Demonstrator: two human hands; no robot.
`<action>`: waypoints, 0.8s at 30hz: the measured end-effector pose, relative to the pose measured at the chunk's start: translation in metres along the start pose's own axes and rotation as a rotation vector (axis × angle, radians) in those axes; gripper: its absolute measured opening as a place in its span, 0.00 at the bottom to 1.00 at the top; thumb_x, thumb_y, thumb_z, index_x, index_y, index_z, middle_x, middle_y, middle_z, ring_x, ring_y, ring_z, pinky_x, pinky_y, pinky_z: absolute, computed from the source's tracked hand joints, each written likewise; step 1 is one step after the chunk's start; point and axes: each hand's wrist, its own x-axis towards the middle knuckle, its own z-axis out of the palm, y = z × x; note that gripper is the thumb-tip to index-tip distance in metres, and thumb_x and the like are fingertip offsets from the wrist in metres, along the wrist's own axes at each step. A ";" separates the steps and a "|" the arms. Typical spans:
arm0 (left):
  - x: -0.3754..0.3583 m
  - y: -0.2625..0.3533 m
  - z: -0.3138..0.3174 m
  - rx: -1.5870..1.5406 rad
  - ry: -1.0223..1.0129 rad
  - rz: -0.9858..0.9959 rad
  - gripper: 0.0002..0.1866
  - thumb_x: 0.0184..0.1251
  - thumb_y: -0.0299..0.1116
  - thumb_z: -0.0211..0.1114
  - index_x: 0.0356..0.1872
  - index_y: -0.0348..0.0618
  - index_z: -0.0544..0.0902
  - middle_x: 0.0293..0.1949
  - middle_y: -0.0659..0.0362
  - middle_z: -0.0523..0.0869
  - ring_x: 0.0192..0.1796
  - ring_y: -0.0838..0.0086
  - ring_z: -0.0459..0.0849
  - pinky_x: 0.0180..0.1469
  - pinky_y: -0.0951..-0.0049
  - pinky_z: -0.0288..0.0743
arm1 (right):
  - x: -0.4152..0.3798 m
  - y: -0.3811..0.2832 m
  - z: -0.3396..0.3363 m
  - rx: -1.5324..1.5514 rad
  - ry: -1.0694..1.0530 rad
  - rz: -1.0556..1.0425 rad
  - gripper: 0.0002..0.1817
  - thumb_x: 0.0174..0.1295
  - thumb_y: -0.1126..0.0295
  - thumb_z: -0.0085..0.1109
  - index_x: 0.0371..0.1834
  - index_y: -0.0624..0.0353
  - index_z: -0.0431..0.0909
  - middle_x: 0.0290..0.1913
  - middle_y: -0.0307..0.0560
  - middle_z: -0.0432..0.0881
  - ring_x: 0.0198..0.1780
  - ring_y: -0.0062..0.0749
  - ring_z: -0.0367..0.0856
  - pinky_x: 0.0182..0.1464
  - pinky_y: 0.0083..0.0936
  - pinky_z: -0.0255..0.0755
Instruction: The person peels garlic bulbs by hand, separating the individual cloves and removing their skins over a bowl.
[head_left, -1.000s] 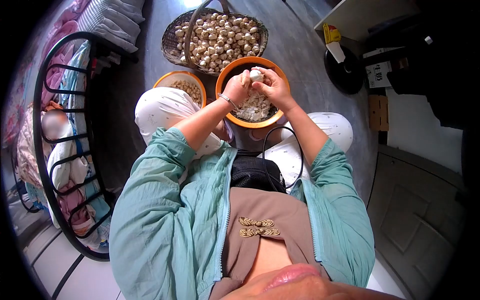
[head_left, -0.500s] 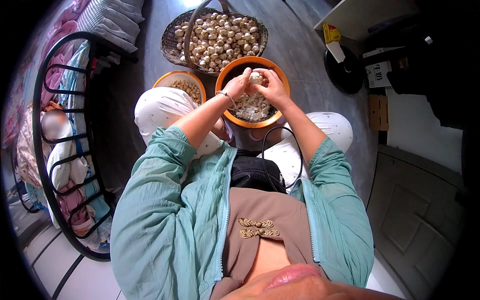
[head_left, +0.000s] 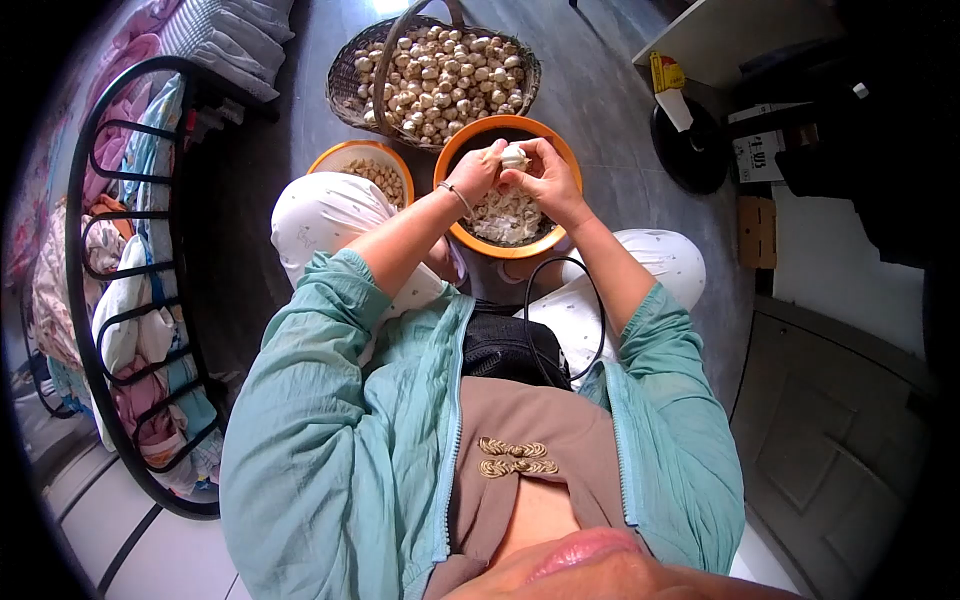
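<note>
A white garlic bulb (head_left: 514, 158) is held between both hands above an orange-rimmed bowl (head_left: 568, 165). My left hand (head_left: 475, 174) closes on its left side, and my right hand (head_left: 550, 180) grips it from the right with bent fingers. Below them, pale papery skins (head_left: 505, 216) fill the bottom of the bowl. Beside it on the left, a smaller orange-rimmed bowl (head_left: 405, 172) holds loose cloves (head_left: 375, 174). Behind both bowls, a wicker basket (head_left: 345, 75) is heaped with whole garlic bulbs (head_left: 450, 80).
The basket's handle (head_left: 383, 70) arches over its left part. My knees in white trousers (head_left: 325, 210) flank the bowls. A black metal bed frame (head_left: 75, 260) with cloths stands at the left. At the right are a round black base (head_left: 690, 150) and a grey panel (head_left: 820, 420).
Both hands stay on the bulb, with small shifts of the fingers around it. The view has moved slightly, so the basket and bowls appear a little lower and further right.
</note>
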 end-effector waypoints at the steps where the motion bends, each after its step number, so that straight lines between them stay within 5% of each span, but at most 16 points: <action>1: 0.003 -0.005 -0.002 -0.049 0.003 -0.022 0.20 0.73 0.42 0.44 0.34 0.37 0.79 0.23 0.58 0.81 0.23 0.73 0.79 0.28 0.72 0.74 | 0.000 0.001 0.000 0.020 -0.012 0.023 0.21 0.55 0.73 0.65 0.50 0.60 0.68 0.41 0.41 0.78 0.42 0.23 0.79 0.43 0.22 0.75; 3: 0.016 -0.023 -0.007 -0.096 0.005 -0.045 0.18 0.72 0.40 0.47 0.34 0.37 0.79 0.25 0.60 0.81 0.24 0.75 0.79 0.28 0.74 0.74 | 0.002 0.008 -0.001 0.041 -0.004 0.039 0.22 0.55 0.73 0.65 0.52 0.59 0.68 0.42 0.41 0.78 0.42 0.23 0.79 0.43 0.21 0.75; 5: 0.035 -0.054 -0.018 0.245 -0.006 -0.030 0.16 0.72 0.41 0.49 0.45 0.38 0.76 0.36 0.57 0.81 0.32 0.74 0.81 0.35 0.74 0.77 | 0.003 0.013 -0.003 0.059 0.008 0.054 0.22 0.56 0.74 0.64 0.53 0.59 0.67 0.43 0.41 0.77 0.42 0.23 0.79 0.44 0.21 0.75; 11: 0.006 -0.007 -0.007 0.034 -0.084 -0.233 0.33 0.64 0.66 0.44 0.47 0.45 0.76 0.41 0.63 0.80 0.41 0.80 0.76 0.38 0.75 0.69 | 0.006 0.023 -0.009 -0.104 0.085 0.053 0.25 0.54 0.72 0.65 0.56 0.56 0.68 0.47 0.45 0.74 0.45 0.26 0.78 0.47 0.23 0.75; 14: 0.005 -0.008 -0.002 0.182 -0.200 -0.068 0.31 0.65 0.64 0.47 0.46 0.44 0.76 0.33 0.61 0.78 0.31 0.81 0.75 0.31 0.79 0.71 | 0.004 0.020 -0.007 -0.466 0.130 -0.060 0.27 0.50 0.67 0.67 0.54 0.58 0.70 0.50 0.51 0.70 0.48 0.37 0.76 0.49 0.28 0.74; 17: 0.008 -0.011 -0.004 0.142 -0.194 -0.075 0.30 0.66 0.62 0.48 0.46 0.42 0.76 0.30 0.61 0.78 0.27 0.81 0.76 0.27 0.79 0.73 | 0.002 0.014 -0.006 -0.709 0.078 -0.194 0.25 0.52 0.66 0.66 0.53 0.58 0.71 0.51 0.50 0.69 0.48 0.36 0.76 0.50 0.28 0.73; 21: -0.007 0.016 -0.006 0.272 -0.172 -0.080 0.33 0.66 0.63 0.44 0.41 0.39 0.79 0.25 0.61 0.78 0.24 0.79 0.78 0.27 0.77 0.74 | 0.005 -0.003 -0.023 -0.349 -0.126 0.048 0.27 0.52 0.68 0.65 0.57 0.59 0.70 0.51 0.46 0.70 0.47 0.30 0.77 0.50 0.26 0.73; 24: -0.001 0.010 -0.009 0.365 -0.199 -0.051 0.34 0.67 0.63 0.42 0.37 0.38 0.80 0.22 0.61 0.77 0.22 0.78 0.76 0.27 0.76 0.74 | 0.007 -0.013 -0.026 -0.357 -0.155 0.009 0.25 0.55 0.71 0.62 0.58 0.57 0.70 0.49 0.44 0.71 0.46 0.27 0.77 0.48 0.23 0.74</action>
